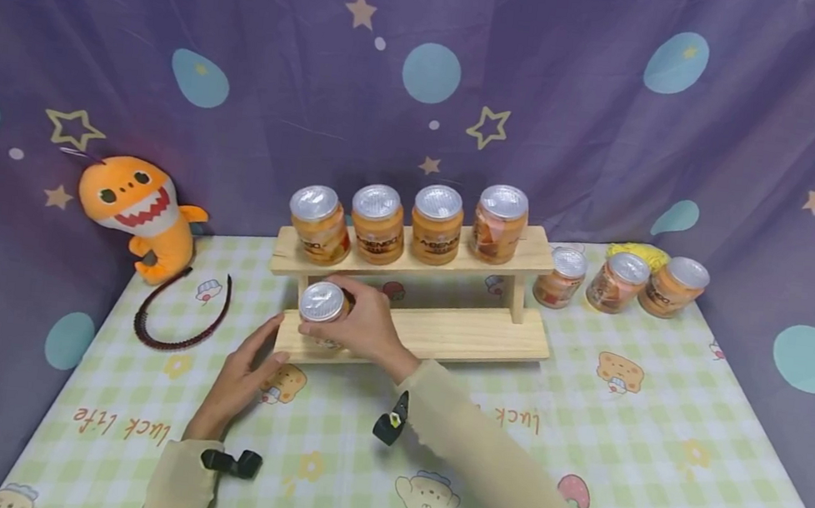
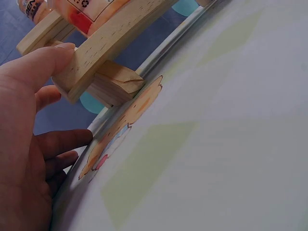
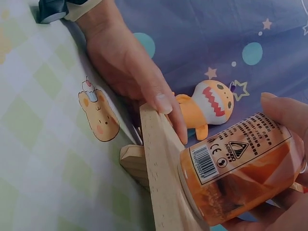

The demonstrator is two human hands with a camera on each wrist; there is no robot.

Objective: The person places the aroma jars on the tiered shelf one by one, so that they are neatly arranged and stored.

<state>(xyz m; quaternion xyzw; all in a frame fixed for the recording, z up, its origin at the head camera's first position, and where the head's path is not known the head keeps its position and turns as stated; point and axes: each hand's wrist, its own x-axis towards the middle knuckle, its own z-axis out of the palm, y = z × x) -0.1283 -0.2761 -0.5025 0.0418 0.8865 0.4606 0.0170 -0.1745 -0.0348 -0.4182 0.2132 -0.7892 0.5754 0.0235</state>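
My right hand (image 1: 369,325) grips a clear jar (image 3: 236,168) with a silver lid and orange contents, a barcode label on its side. The jar stands upright at the left end of the lower board of a two-tier wooden shelf (image 1: 470,332), its base right at the wood. At that board's left end is my left hand (image 1: 239,373), thumb at the front corner and forefinger along the far side, holding it. In the left wrist view the thumb (image 2: 60,55) presses the wood while the other fingers (image 2: 67,144) extend below the board, near the cloth.
Several similar jars (image 1: 436,228) line the upper board. Three more jars (image 1: 617,283) stand right of the shelf, with a yellow item (image 1: 637,255) behind them. An orange shark plush (image 1: 137,206) and a dark headband (image 1: 174,342) lie left on the checked tablecloth (image 1: 385,453).
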